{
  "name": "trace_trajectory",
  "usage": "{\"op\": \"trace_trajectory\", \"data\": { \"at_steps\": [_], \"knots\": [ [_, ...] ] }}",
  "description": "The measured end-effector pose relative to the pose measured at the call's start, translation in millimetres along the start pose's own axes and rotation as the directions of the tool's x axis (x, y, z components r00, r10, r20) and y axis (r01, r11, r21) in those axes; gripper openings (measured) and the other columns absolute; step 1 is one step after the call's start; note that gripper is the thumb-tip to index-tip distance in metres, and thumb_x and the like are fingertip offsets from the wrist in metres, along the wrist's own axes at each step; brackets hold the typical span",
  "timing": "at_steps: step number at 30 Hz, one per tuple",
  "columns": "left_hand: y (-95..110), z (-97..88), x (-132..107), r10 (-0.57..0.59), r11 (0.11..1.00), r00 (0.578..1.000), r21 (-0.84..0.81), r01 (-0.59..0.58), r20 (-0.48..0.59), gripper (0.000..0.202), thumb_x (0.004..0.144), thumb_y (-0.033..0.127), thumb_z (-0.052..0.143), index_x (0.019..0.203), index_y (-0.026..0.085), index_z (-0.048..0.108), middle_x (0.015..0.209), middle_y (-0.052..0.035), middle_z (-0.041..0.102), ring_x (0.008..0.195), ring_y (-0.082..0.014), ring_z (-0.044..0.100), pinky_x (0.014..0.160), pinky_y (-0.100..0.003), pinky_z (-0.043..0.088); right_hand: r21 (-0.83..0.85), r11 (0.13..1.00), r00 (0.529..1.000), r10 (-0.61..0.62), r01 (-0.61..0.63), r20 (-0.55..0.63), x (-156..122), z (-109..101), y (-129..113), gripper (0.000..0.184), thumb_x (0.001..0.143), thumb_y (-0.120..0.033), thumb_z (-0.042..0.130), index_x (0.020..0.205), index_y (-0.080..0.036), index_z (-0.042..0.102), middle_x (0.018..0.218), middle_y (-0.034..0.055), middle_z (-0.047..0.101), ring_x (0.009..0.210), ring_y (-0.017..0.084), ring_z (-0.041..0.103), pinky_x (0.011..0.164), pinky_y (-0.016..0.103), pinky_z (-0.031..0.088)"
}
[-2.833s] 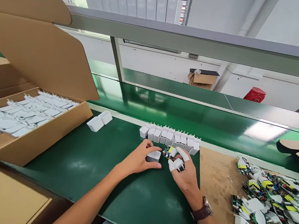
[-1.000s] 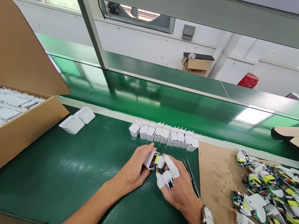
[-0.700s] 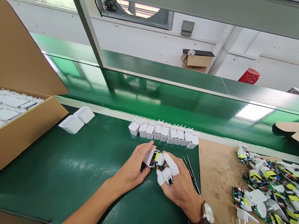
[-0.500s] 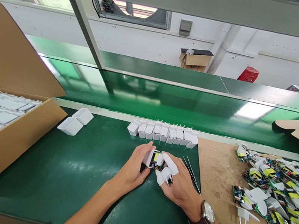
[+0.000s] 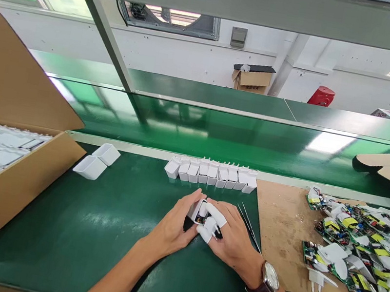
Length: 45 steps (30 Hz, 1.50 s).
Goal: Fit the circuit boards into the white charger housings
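Observation:
My left hand [image 5: 173,224] grips a small white charger shell [image 5: 194,208] on the green mat. My right hand [image 5: 230,238], with white finger cots on several fingertips, presses a circuit board [image 5: 202,215] with a yellow part into the shell's open end. Both hands touch each other over the piece. A row of several finished white chargers [image 5: 212,174] stands just beyond the hands. Thin tweezers [image 5: 250,224] lie to the right of my right hand.
A cardboard box [image 5: 8,175] of white shells sits at the left. Two empty white shells [image 5: 98,162] lie near it. A brown board [image 5: 284,234] at the right carries a heap of circuit boards and plug caps [image 5: 352,250]. A green conveyor belt [image 5: 219,135] runs behind.
The hands have closed together and the circuit board has gone deeper into the shell. The view shifted slightly; earlier the board and shell were apart.

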<state>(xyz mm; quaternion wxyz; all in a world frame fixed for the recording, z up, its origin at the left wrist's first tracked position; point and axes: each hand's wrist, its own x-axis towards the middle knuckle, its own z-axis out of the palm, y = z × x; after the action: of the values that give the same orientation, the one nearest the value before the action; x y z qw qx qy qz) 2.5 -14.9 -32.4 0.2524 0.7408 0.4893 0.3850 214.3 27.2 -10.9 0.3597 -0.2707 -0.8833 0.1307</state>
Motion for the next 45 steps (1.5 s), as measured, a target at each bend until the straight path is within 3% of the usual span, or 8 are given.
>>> {"op": "trace_trajectory", "data": {
  "at_steps": [4, 10, 13, 19, 26, 30, 36, 45],
  "knots": [
    [0.4, 0.6, -0.8, -0.089, 0.976, 0.99, -0.188, 0.109, 0.113, 0.083, 0.1, 0.022, 0.055, 0.166, 0.033, 0.005, 0.149, -0.013, 0.056, 0.132, -0.0268, 0.061, 0.109, -0.047, 0.054, 0.112, 0.992, 0.999, 0.047, -0.048, 0.018, -0.7, -0.7, 5.3, 0.067, 0.092, -0.036, 0.075, 0.15, -0.024, 0.043, 0.141, 0.0169, 0.062, 0.129, 0.031, 0.061, 0.105, 0.05, 0.057],
    [6.7, -19.3, 4.3, 0.034, 0.964, 0.999, -0.261, -0.041, -0.029, 0.063, 0.092, 0.021, 0.064, 0.152, 0.027, 0.048, 0.146, -0.0143, 0.059, 0.135, -0.0304, 0.058, 0.113, -0.05, 0.051, 0.183, 0.982, 0.996, 0.029, -0.045, 0.089, -3.7, 8.2, 12.1, 0.039, 0.099, -0.023, 0.062, 0.137, -0.024, 0.054, 0.125, 0.0128, 0.068, 0.112, 0.025, 0.07, 0.094, 0.042, 0.062],
    [10.1, -23.1, 7.6, -0.025, 0.959, 1.0, -0.283, 0.02, -0.014, 0.036, 0.094, 0.03, 0.065, 0.13, 0.025, 0.069, 0.132, -0.0104, 0.071, 0.129, -0.0287, 0.063, 0.111, -0.047, 0.052, 0.132, 0.991, 0.998, 0.005, -0.013, 0.062, -1.7, 11.3, 9.7, 0.035, 0.098, -0.021, 0.061, 0.133, -0.024, 0.056, 0.119, 0.0121, 0.069, 0.107, 0.025, 0.07, 0.09, 0.041, 0.064],
    [19.4, -7.2, 12.9, -0.387, 0.868, 0.915, -0.378, 0.321, -0.112, 0.045, 0.097, 0.047, 0.061, 0.134, 0.022, 0.067, 0.131, -0.0066, 0.074, 0.119, -0.0252, 0.071, 0.108, -0.041, 0.055, 0.049, 0.998, 0.993, -0.056, 0.051, 0.105, -4.5, 20.7, 11.3, 0.048, 0.099, -0.015, 0.052, 0.147, -0.024, 0.048, 0.129, 0.0134, 0.068, 0.115, 0.027, 0.07, 0.096, 0.042, 0.063],
    [30.5, 7.7, 20.4, -0.434, 0.884, 0.843, -0.333, 0.329, -0.318, 0.039, 0.1, 0.041, 0.055, 0.126, 0.019, 0.073, 0.128, -0.0075, 0.075, 0.113, -0.0249, 0.074, 0.101, -0.038, 0.06, -0.144, 0.984, 0.991, -0.092, 0.105, 0.093, -15.4, 42.8, 14.2, 0.064, 0.092, -0.008, 0.046, 0.154, -0.02, 0.039, 0.141, 0.019, 0.059, 0.125, 0.033, 0.065, 0.095, 0.047, 0.064],
    [30.2, 11.9, 20.1, -0.359, 0.93, 0.851, -0.221, 0.293, -0.382, 0.033, 0.097, 0.033, 0.058, 0.123, 0.021, 0.075, 0.126, -0.0077, 0.076, 0.118, -0.0269, 0.071, 0.108, -0.045, 0.055, -0.203, 0.969, 0.986, -0.116, 0.138, 0.12, -12.4, 41.8, 4.0, 0.062, 0.089, -0.006, 0.047, 0.15, -0.018, 0.044, 0.141, 0.0224, 0.055, 0.119, 0.034, 0.066, 0.086, 0.044, 0.066],
    [24.6, 5.6, 10.3, -0.255, 0.952, 0.933, -0.234, 0.197, -0.254, 0.049, 0.104, 0.044, 0.049, 0.147, 0.022, 0.057, 0.145, -0.01, 0.065, 0.132, -0.0274, 0.062, 0.113, -0.048, 0.05, -0.146, 0.981, 0.989, -0.109, 0.124, 0.104, -4.8, 33.0, -1.1, 0.056, 0.091, -0.006, 0.048, 0.147, -0.016, 0.045, 0.132, 0.0221, 0.056, 0.108, 0.031, 0.068, 0.074, 0.04, 0.067],
    [21.4, 8.5, 1.4, -0.016, 0.971, 0.971, -0.236, -0.042, -0.239, 0.063, 0.11, 0.041, 0.036, 0.167, 0.028, 0.012, 0.17, -0.0092, 0.032, 0.154, -0.027, 0.036, 0.123, -0.045, 0.037, -0.037, 0.996, 0.99, -0.088, 0.085, -0.109, 2.9, 15.6, -4.0, 0.06, 0.097, -0.007, 0.054, 0.153, -0.024, 0.041, 0.135, 0.0166, 0.058, 0.12, 0.026, 0.064, 0.094, 0.039, 0.064]
  ]
}}
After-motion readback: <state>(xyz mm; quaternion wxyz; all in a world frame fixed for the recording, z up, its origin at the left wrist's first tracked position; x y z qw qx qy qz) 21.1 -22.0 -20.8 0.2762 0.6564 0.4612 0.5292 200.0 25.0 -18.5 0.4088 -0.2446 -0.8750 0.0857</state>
